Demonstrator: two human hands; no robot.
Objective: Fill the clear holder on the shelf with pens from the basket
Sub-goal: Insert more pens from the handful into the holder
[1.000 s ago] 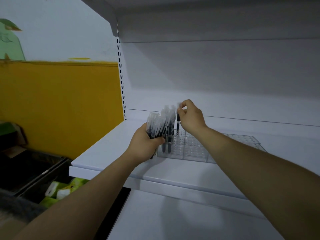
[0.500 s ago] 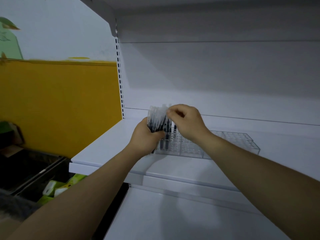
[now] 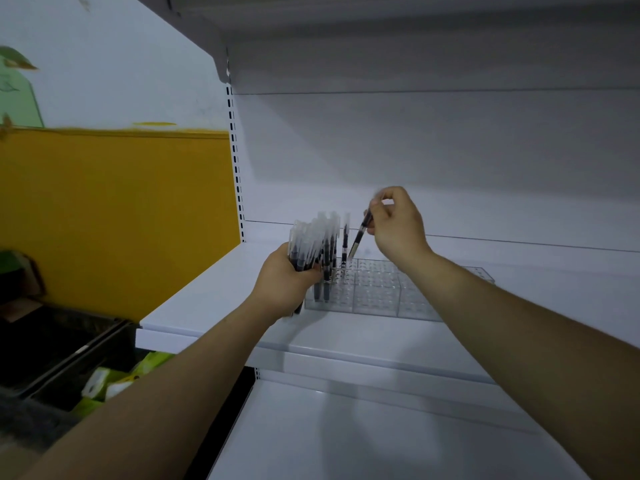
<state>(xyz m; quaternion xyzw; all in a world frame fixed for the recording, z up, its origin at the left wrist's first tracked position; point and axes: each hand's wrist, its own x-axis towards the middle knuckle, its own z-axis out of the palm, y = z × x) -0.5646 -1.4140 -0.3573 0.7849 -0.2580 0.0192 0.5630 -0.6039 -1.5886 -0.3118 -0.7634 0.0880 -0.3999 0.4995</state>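
Early going: only a few pens (image 3: 345, 242) stand at the left end of the clear holder (image 3: 381, 292) on the shelf (image 3: 207, 303), and most sockets are empty. The right hand (image 3: 398, 226) pinches one tilted pen (image 3: 360, 237), tip just above the grid. The left hand (image 3: 284, 284) has its fingers (image 3: 311, 273) wrapped round a fat bundle (image 3: 311, 240) waiting beside it.

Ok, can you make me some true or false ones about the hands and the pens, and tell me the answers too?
1. The left hand holds a bunch of pens. True.
2. The right hand is empty. False: it pinches one pen, tilted above the holder.
3. The holder is full. False: only a few standing pens are in it, at its left end.
4. The holder sits on the white shelf. True.
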